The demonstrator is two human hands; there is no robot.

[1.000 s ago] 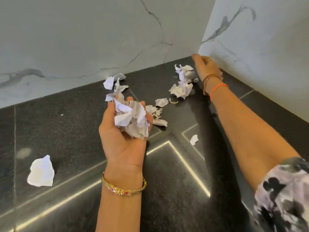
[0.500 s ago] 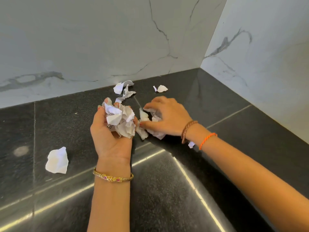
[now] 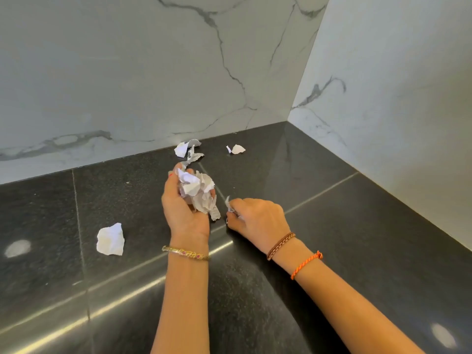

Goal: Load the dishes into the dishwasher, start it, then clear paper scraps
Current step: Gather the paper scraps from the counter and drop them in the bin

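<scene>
The left hand cups a wad of crumpled white paper scraps, fingers curled round it. The right hand, just beside it, pinches a small white paper shred between curled fingertips. The shred should go deep into the cupped palm so nothing spills. Loose pieces remain: a torn cluster of white paper beyond the left fingertips, a small scrap further right, and a crumpled white sheet left of the wrist. All lie on glossy black stone countertop, cornered by white veined marble walls.
</scene>
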